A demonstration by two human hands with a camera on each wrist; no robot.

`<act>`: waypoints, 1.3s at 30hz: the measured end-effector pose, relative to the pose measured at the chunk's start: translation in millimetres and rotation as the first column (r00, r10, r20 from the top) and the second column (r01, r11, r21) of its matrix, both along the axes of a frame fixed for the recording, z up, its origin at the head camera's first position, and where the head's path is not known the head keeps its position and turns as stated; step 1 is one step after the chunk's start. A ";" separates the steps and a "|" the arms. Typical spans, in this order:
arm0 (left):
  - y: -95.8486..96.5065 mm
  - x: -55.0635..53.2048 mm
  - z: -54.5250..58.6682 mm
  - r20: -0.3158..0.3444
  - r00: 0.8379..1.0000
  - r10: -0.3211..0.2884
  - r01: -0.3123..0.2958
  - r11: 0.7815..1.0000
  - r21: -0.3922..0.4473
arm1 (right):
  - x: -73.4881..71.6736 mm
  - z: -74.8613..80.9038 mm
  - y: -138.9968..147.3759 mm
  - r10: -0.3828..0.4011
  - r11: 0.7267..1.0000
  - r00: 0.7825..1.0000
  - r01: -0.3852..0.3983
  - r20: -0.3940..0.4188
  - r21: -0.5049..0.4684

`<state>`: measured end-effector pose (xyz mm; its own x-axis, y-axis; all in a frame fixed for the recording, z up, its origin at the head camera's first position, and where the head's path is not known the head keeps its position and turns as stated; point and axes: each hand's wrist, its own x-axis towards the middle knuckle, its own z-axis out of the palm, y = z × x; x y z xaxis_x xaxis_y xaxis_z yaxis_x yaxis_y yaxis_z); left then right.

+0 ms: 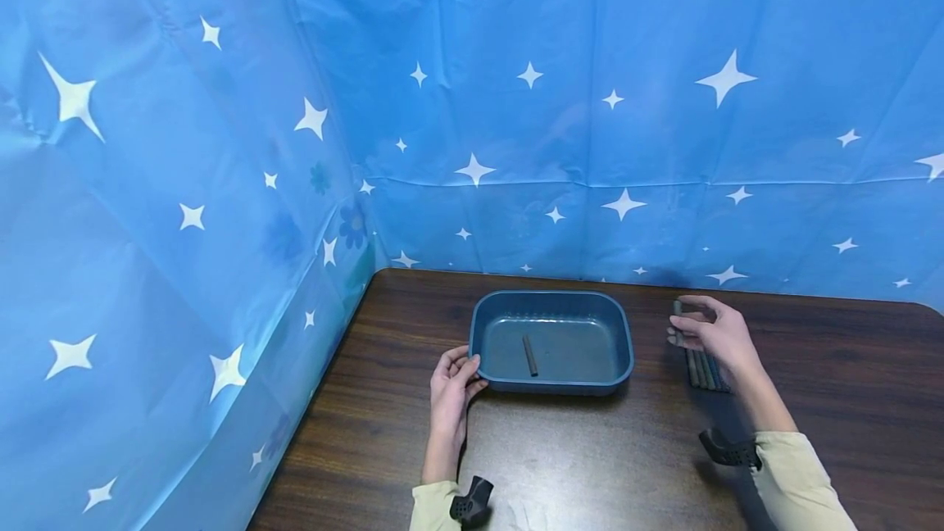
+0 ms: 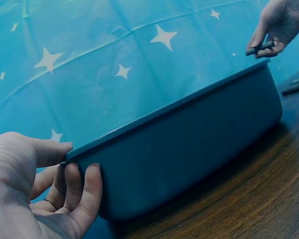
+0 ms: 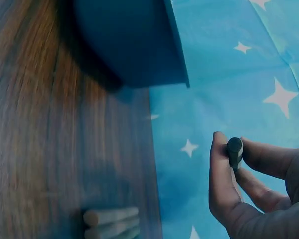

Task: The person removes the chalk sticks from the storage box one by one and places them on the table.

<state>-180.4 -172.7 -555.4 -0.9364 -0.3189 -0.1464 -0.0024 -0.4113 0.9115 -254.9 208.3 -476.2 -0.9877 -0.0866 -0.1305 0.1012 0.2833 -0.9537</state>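
Note:
A blue rectangular bin (image 1: 583,351) stands on the table, with one dark, thin round stick (image 1: 530,356) lying inside it. My left hand (image 1: 450,392) grips its left front corner, thumb over the rim and fingers curled against the outer wall. To the right of the bin, my right hand (image 1: 723,338) pinches another dark grey stick (image 3: 235,149) between thumb and fingers, raised above the table. Below that hand lies a row of several similar sticks (image 1: 704,369), partly covered by the hand in the head view.
The dark wood-grain table (image 1: 575,457) extends to both sides of the bin. Behind it and along the left hangs a blue sheet (image 1: 649,138) with white stars. Black wrist devices (image 1: 472,502) sit at both sleeves.

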 end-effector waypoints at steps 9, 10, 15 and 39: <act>0.3 0.7 0.2 0.003 1.000 0.001 -0.001 1.000 -0.014 | 4.1 -8.9 19.5 -0.059 0.997 0.998 0.059 -0.012 0.054; 0.3 0.7 0.1 0.004 1.000 0.002 -0.002 1.000 -0.013 | 4.5 -10.0 21.4 -0.063 0.996 0.998 0.063 -0.012 0.060; 0.3 0.8 -0.1 0.002 1.000 0.001 -0.001 1.000 -0.011 | 7.5 -15.1 29.8 -0.089 0.993 0.996 0.089 -0.010 0.078; 1.0 1.8 0.6 -0.012 1.000 0.004 -0.004 1.000 -0.019 | 17.8 -44.7 70.9 -0.139 0.968 0.990 0.133 0.014 0.212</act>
